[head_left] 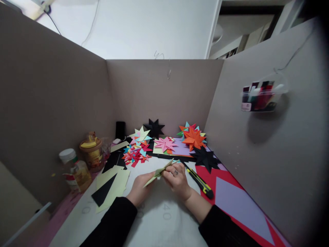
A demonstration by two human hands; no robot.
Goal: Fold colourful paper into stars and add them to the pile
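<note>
Between both hands, above the middle of the white mat (164,230), is a folded piece of pale green paper (160,172) with pointed ends. My left hand (141,188) grips its left side, most of those fingers hidden behind the paper. My right hand (177,180), with a ring on one finger, pinches its right side. A yellow and black box cutter (199,181) lies just right of my right hand. Behind the hands, several folded paper stars are piled: a pink star (166,144), an orange star (194,138) and black stars (205,157) among them.
Pale green sheets (117,188) and a black strip (104,190) lie at left. Red paper (231,178) and a lilac sheet (239,206) cover the right. A bottle (77,171) and a brown jar (92,152) stand by the left partition. A plastic tub (262,96) hangs on the right partition.
</note>
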